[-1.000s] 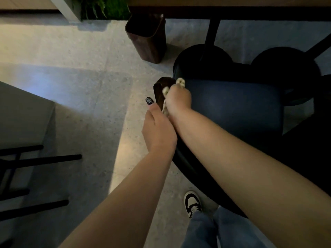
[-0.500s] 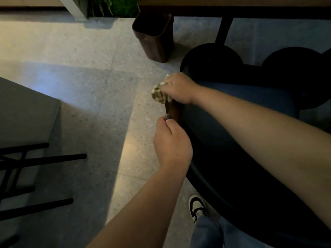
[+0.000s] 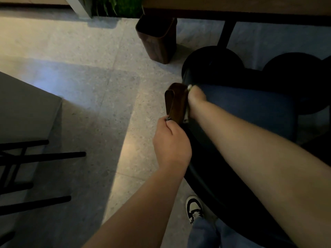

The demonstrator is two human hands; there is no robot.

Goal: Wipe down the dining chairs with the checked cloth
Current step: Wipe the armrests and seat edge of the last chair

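**Cloth pressed inside the chair arm**

The right hand (image 3: pixel 196 97) presses the checked cloth (image 3: pixel 186 114) against the inner face of the dining chair's wooden armrest (image 3: pixel 176 102); its fingers are hidden, apparently curled round the cloth. The left hand (image 3: pixel 170 142) grips the armrest's near end, fingers curled.

left hand (image 3: pixel 171 144) gripping brown armrest (image 3: pixel 176 102), right hand (image 3: pixel 196 99) pressing checked cloth (image 3: pixel 186 114) against it

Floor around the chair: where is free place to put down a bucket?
Bare floor lies left of the chair, between the brown bin and the black bars. It is crowded near the shoe, and under the table beside the round black bases.
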